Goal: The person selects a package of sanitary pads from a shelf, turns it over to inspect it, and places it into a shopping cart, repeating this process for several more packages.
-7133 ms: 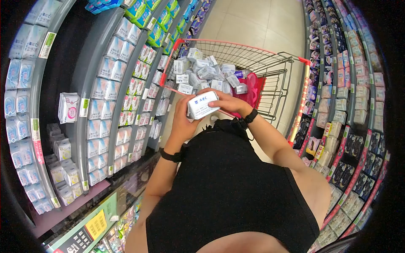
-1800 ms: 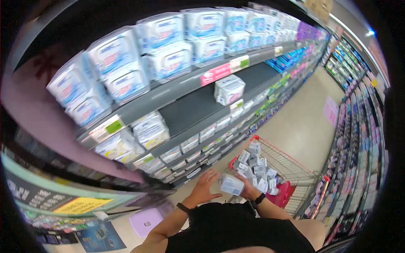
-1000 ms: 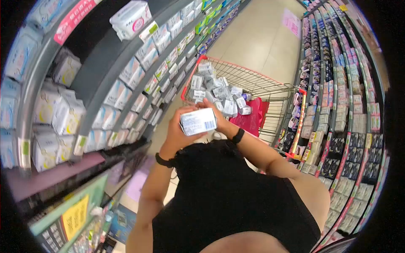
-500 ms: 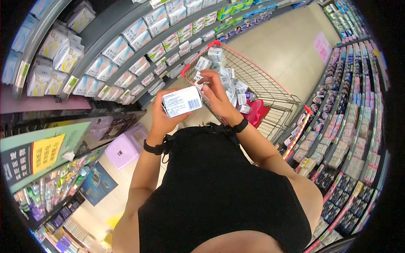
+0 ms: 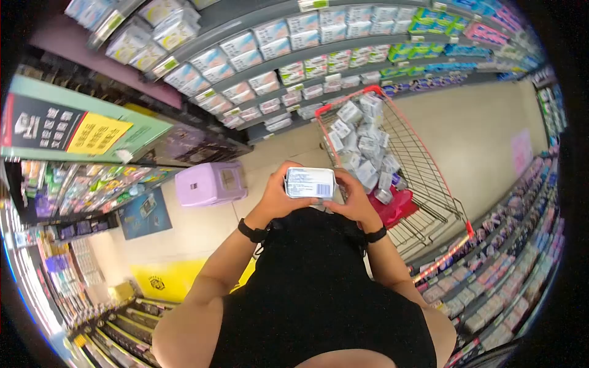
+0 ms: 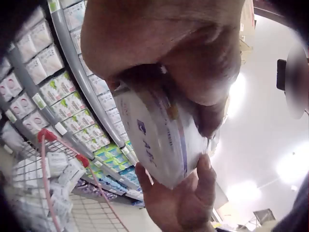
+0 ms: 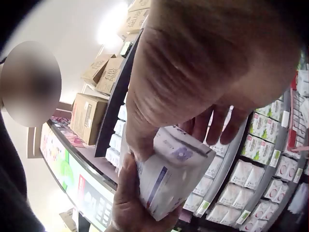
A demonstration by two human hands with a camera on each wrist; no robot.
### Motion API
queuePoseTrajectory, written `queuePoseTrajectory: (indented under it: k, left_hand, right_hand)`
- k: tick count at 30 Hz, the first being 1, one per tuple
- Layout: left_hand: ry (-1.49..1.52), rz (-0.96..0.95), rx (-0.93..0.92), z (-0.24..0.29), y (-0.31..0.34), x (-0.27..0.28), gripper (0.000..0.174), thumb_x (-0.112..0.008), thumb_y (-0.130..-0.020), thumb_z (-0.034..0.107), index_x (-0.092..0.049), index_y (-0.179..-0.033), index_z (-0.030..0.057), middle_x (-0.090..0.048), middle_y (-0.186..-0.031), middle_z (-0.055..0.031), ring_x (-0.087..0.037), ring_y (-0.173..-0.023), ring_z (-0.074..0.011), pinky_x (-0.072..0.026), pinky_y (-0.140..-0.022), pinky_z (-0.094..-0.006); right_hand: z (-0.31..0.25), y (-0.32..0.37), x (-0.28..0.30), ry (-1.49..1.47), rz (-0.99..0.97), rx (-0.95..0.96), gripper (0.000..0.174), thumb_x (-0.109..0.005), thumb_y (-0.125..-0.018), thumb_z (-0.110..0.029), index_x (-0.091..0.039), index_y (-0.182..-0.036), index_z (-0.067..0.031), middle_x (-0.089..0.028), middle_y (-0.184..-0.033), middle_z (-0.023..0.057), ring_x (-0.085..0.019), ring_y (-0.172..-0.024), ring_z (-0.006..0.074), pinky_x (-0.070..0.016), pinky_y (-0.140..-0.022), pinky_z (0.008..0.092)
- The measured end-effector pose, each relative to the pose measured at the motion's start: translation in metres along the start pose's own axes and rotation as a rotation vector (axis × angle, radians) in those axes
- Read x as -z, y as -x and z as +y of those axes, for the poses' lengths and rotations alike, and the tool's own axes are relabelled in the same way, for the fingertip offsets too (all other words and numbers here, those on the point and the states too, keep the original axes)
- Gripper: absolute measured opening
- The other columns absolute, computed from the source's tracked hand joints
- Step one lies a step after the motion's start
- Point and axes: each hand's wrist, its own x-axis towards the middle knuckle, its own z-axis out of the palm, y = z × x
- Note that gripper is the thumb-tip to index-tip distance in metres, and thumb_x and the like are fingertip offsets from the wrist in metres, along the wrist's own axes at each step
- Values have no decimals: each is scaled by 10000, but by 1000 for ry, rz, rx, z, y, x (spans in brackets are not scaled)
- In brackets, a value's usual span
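A white plastic-wrapped ABC pack of sanitary pads [image 5: 310,182] is held level in front of the chest, its barcode side up in the head view. My left hand [image 5: 276,195] grips the left end, thumb along the near edge. At the opposite end my right hand [image 5: 354,199] holds it too, its thumb at the near corner. The left wrist view shows the ABC lettering on the pack [image 6: 149,145] between both hands. From the right wrist, a purple-printed face of the pack [image 7: 176,157] shows, with the right thumb against it. Black bands circle both wrists.
A red-rimmed shopping cart [image 5: 423,135] holds several similar packs [image 5: 368,141] and a red bag [image 5: 392,207]. Stocked shelves [image 5: 270,37] line the far side, more shelves [image 5: 491,270] the right. A lilac box [image 5: 208,183] stands on the floor at left.
Earlier the ABC front faced up, then the left hand was off the pack. Half a second ago the right hand was lifted away; now both hold it. The head view has swung left.
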Motion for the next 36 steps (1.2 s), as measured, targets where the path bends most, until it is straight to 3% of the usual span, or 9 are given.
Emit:
queuePoseTrajectory:
  k: [5, 6, 9, 13, 14, 22, 29, 32, 36]
  left_hand:
    - [-106, 95, -33, 9, 32, 4, 642, -935, -663, 96, -562, -1183, 45, -687, -1131, -79, -657, -1060, -144, -528, -913, -328]
    - [-112, 120, -64, 12, 38, 7, 648, -934, -663, 92, -563, -1192, 44, -685, -1141, -81, -659, -1059, -149, -529, -912, -329]
    - [-193, 145, -164, 17, 49, 18, 668, -930, -656, 77, -569, -1218, 50, -668, -1183, -111, -661, -1090, -212, -523, -938, -357]
    - [-264, 93, -256, 17, 41, 30, 668, -931, -641, 85, -581, -1210, 62, -644, -1203, -134, -629, -1133, -273, -501, -974, -383]
    - [-240, 66, -260, 17, 36, 31, 658, -932, -644, 95, -588, -1204, 66, -643, -1207, -135, -625, -1137, -270, -497, -978, -379]
    - [-553, -195, -507, 51, -7, 60, 688, -943, -620, 247, -606, -1201, 99, -651, -1185, -109, -598, -1155, -323, -441, -1010, -439]
    - [-444, -290, -615, 55, -28, 68, 606, -856, -697, 319, -591, -1196, 101, -615, -1241, -134, -555, -1176, -345, -382, -1027, -468]
    - [-446, -101, -693, 51, -27, 80, 612, -825, -728, 318, -564, -1231, 87, -571, -1306, -159, -521, -1213, -359, -371, -1039, -472]
    - [-400, 113, -583, 38, -26, 112, 735, -837, -731, 228, -471, -1350, 75, -484, -1384, -180, -489, -1269, -331, -376, -1044, -447]
  right_hand:
    - [-4, -2, -9, -103, -164, -92, 721, -865, -749, -175, -523, -1371, -46, -561, -1352, 107, -572, -1213, 239, -465, -1021, 384]
    - [-5, -8, -9, -110, -258, -36, 704, -806, -831, -220, -472, -1423, -36, -547, -1360, 122, -564, -1218, 232, -454, -1032, 389]
    - [6, -24, -21, -551, -397, -178, 673, -718, -914, -264, -416, -1464, -23, -538, -1364, 136, -555, -1225, 226, -441, -1046, 387]
    - [-3, -34, -24, -417, -448, -221, 713, -646, -950, -416, -396, -1472, 1, -519, -1395, 122, -495, -1311, 221, -387, -1097, 372]
    - [-2, -34, -22, -442, -417, -199, 578, -632, -978, -224, -406, -1465, -9, -531, -1378, 117, -523, -1271, 215, -418, -1072, 375]
    - [-11, -20, -34, -436, -157, -189, 606, -649, -940, -257, -422, -1453, -28, -526, -1375, 100, -505, -1273, 204, -407, -1082, 369]
    - [-6, -26, -63, -394, 128, -181, 606, -664, -927, -224, -428, -1449, -27, -526, -1372, 114, -490, -1287, 214, -371, -1108, 351]
    - [-32, -38, -75, -438, 158, -108, 651, -694, -903, -217, -411, -1459, -30, -512, -1389, 128, -485, -1303, 235, -354, -1120, 357]
    - [-45, -61, -97, -323, 212, 25, 765, -771, -841, -163, -376, -1484, -40, -462, -1444, 120, -439, -1365, 248, -345, -1128, 363]
